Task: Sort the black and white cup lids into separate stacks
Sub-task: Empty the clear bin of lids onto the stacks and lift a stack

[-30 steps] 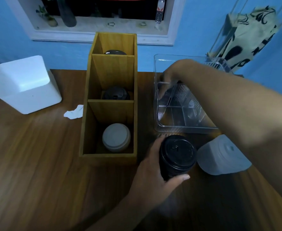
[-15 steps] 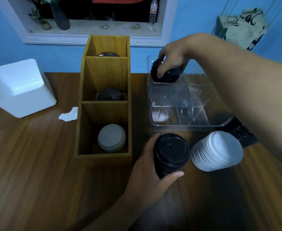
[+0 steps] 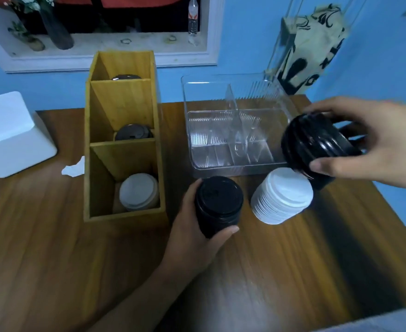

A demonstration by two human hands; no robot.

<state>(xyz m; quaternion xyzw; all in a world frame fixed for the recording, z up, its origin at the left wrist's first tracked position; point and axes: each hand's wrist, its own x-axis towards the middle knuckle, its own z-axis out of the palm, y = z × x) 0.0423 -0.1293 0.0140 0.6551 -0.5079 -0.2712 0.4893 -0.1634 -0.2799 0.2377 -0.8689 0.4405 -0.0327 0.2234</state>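
A stack of black lids stands on the wooden table, and my left hand grips it from the left and front. Right beside it stands a stack of white lids. My right hand holds a tilted bunch of black lids in the air, above and to the right of the white stack, in front of the clear plastic bin. The bin's compartments look bare.
A wooden three-compartment organiser stands left of the stacks; dark lids lie in its two far compartments and a white lid in the near one. A white box sits at far left, a scrap of paper beside the organiser.
My right hand has lifted the bunch of black lids out of the clear bin and carried it right and toward me. My left hand stays on the black stack.
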